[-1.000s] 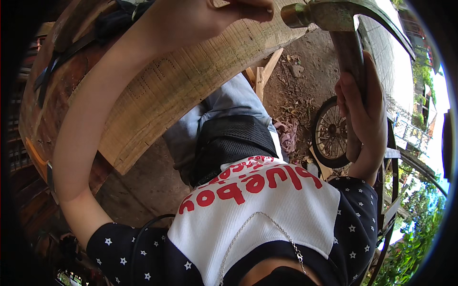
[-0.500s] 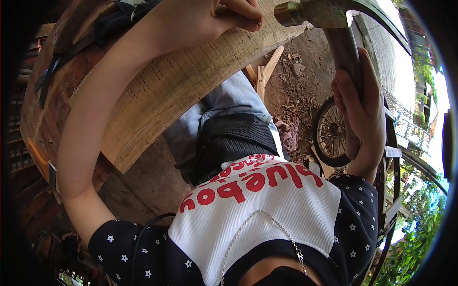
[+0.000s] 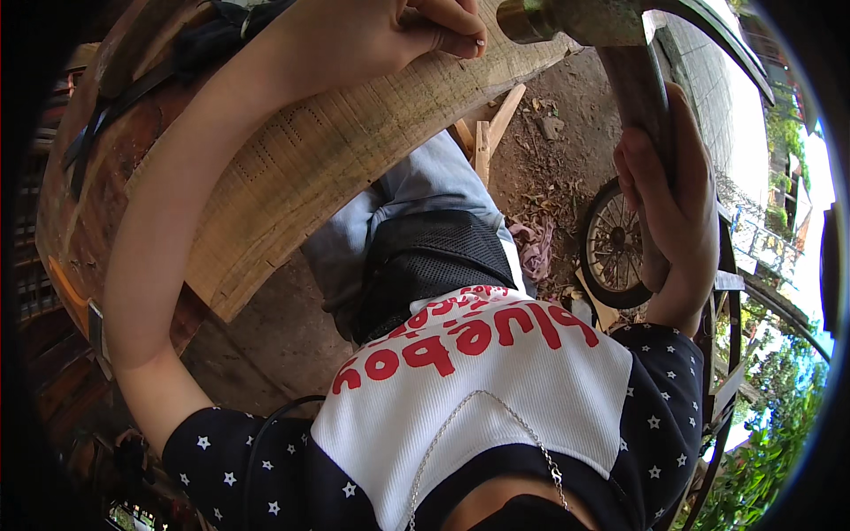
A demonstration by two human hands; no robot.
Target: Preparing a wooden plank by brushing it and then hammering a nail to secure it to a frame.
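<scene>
Stretching from 9 to 1 o'clock, a thick pale-brown wooden slab [image 3: 292, 195] with dotted dark marks passes behind the bare left hand [image 3: 412, 31] at 12 o'clock, whose fingers are drawn narrowly together; whether they pinch anything, I cannot tell. At 1 o'clock is a worn metal claw hammer [image 3: 639, 84]. A black-tyred spoked wheel [image 3: 609, 243] stands at 3 o'clock. At 2 o'clock the bare right hand [image 3: 677, 181] wraps round the hammer's dark handle.

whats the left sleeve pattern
The left sleeve is dark with white stars, shown best in the head view.
</scene>
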